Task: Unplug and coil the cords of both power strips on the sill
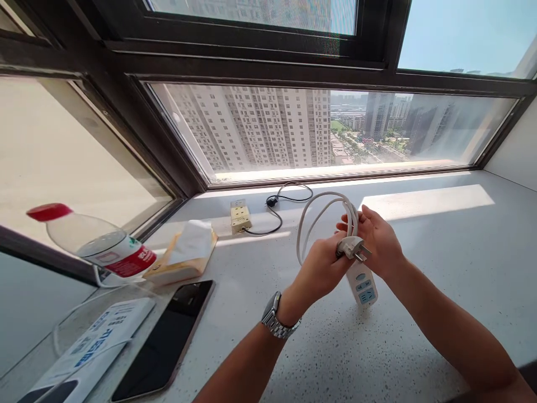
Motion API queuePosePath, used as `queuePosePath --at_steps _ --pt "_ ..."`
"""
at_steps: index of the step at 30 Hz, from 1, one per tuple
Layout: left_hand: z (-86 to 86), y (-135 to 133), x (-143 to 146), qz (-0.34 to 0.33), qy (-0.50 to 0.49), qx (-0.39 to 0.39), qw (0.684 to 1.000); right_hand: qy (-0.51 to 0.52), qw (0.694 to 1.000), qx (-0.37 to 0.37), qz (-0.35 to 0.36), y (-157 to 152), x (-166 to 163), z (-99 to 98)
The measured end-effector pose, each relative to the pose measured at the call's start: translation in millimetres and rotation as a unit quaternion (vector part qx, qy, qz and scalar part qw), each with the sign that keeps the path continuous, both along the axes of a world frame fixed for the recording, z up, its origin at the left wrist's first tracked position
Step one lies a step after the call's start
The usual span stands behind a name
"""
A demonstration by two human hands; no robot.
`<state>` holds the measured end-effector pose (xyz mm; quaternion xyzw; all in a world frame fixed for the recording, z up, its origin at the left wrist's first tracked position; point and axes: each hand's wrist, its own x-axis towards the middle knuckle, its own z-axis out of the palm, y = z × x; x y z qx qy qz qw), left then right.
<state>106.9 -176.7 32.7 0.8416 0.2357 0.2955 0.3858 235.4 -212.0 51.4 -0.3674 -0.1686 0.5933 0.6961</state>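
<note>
My left hand (321,267) is closed around the white three-pin plug (353,247) and the gathered white cord beside it. The plug's metal prongs point to the right. Loops of the white cord (301,226) rise above and to the left of my hands. My right hand (381,240) is cupped open, palm facing the cord, its fingers passing behind the loops and its thumb apart. Just below both hands is the white power strip (364,290) with blue socket faces; its upper end is hidden by my hands.
On the white speckled counter (251,313) are a cream power strip (240,217) with a black cord (274,218), a tissue pack (187,252), a black phone (165,341), a white printed box (92,347) and a red-capped bottle (100,240). Windows (268,129) border the back.
</note>
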Motion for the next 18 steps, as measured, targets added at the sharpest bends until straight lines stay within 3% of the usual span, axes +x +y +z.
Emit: queuePosePath --at_steps 4,10,15,18 --pt "-2.8 1.3 -0.4 0.065 0.013 0.035 0.997 -0.009 0.998 0.058 0.032 -8.5 -10.4 -1.1" --pt "-2.0 3.2 -1.1 0.124 0.030 0.090 0.988 -0.113 0.983 0.131 0.056 -15.5 -20.1 -6.6" --pt "1.1 8.1 -4.4 0.081 -0.001 0.116 0.990 -0.136 0.983 0.120 0.042 -16.5 -18.3 -5.7" --pt "5.0 8.3 -8.5 0.019 -0.012 0.047 0.999 -0.204 0.973 0.088 0.053 -15.5 -9.1 -1.7"
